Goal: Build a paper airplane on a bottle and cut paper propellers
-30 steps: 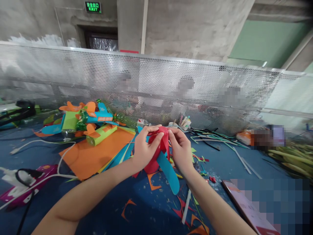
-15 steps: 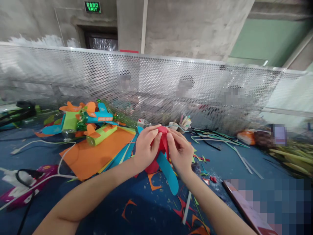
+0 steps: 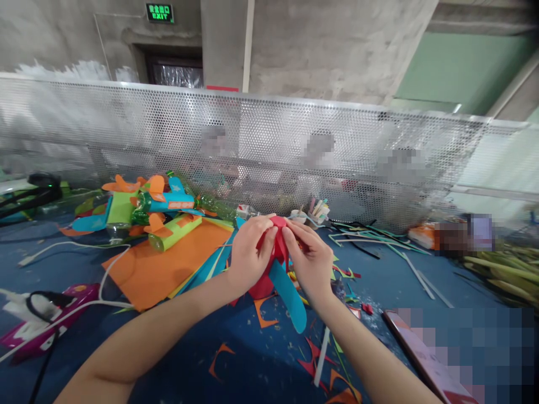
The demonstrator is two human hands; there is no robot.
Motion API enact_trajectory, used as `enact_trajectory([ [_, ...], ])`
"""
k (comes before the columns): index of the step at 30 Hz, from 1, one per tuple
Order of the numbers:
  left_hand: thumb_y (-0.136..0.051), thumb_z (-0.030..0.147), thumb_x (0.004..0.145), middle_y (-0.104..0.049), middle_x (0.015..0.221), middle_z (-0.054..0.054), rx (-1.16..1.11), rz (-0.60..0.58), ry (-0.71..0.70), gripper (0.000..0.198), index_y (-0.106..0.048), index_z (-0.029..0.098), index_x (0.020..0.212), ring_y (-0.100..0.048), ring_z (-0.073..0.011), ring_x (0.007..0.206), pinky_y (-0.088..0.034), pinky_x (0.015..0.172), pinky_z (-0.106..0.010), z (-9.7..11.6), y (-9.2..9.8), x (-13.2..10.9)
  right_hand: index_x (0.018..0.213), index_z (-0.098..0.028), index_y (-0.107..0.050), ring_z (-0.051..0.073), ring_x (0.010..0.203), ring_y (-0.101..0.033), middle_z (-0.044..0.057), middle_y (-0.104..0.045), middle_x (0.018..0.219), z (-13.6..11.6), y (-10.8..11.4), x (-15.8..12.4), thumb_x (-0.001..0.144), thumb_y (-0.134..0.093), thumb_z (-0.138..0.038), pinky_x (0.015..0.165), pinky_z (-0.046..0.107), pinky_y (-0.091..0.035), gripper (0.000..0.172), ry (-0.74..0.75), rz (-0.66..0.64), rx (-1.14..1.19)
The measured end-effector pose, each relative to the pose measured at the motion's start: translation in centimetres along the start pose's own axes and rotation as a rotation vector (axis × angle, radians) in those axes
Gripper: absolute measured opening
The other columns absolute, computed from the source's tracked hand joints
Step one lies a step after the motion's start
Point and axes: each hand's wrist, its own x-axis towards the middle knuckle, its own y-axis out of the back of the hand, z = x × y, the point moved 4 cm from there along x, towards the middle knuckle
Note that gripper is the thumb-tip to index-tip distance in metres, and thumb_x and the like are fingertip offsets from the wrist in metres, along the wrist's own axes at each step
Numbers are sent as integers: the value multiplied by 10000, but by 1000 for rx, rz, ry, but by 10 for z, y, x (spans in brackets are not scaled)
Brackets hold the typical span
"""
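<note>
Between the fingers (image 3: 306, 234), red paper (image 3: 279, 244), blue strip (image 3: 289, 297) slanting below.

Visible are one left hand (image 3: 248, 249), one right hand (image 3: 310, 258), one red paper form (image 3: 261, 287), one blue paper tab (image 3: 288, 298), three paper-wrapped bottles (image 3: 183, 229), one purple power strip (image 3: 80, 300), one exit sign (image 3: 160, 12) and at least three people (image 3: 213, 141).

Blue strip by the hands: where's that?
Below and slightly right of the head view's center, the blue strip slants down from between left hand and right hand, beside red paper.
</note>
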Motion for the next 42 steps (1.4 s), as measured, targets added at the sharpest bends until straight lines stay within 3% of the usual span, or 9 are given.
enact_trajectory([
  [13,-536,121,832,-607,1104,-87,-101,24,23,119,-551,193,926,-566,-183,1048,-480,891,-406,-4,-2,-4,985,-236,-699,188,925,-633,46,-692,992,2,0,0,811,-583,-259,868,358,-489,211,-9,19,-7],
  [19,-523,167,848,-619,1063,-68,-195,18,146,39,-545,198,861,-576,-184,1034,-473,902,-401,-4,-2,-3,986,-258,-700,199,942,-635,35,-696,1000,4,0,1,801,-597,-270,878,378,-491,212,-23,9,13],
  [24,-530,215,853,-606,961,-52,-272,98,275,16,-527,199,852,-589,-179,993,-469,897,-393,-6,-6,-4,985,-272,-701,199,939,-638,27,-698,1000,5,0,1,802,-591,-275,872,381,-496,214,-35,15,38],
  [30,-519,226,861,-576,947,-51,-290,117,279,37,-514,195,880,-577,-178,998,-455,898,-384,-6,-9,-7,1003,-252,-694,194,932,-630,40,-691,1006,0,2,0,815,-578,-262,873,372,-486,222,36,5,-48],
  [36,-517,230,861,-559,908,-33,-219,39,249,46,-507,198,892,-570,-150,916,-474,828,-328,-8,-3,-1,1017,-251,-669,193,963,-609,39,-677,1025,-2,3,6,833,-544,-271,879,367,-470,223,16,-95,-50],
  [42,-476,216,881,-553,1129,-80,-279,-89,267,28,-475,196,861,-540,-177,1062,-449,890,-371,-8,0,7,1065,-231,-593,165,860,-620,45,-652,997,2,0,8,851,-523,-286,789,322,-505,232,-76,-184,44],
])
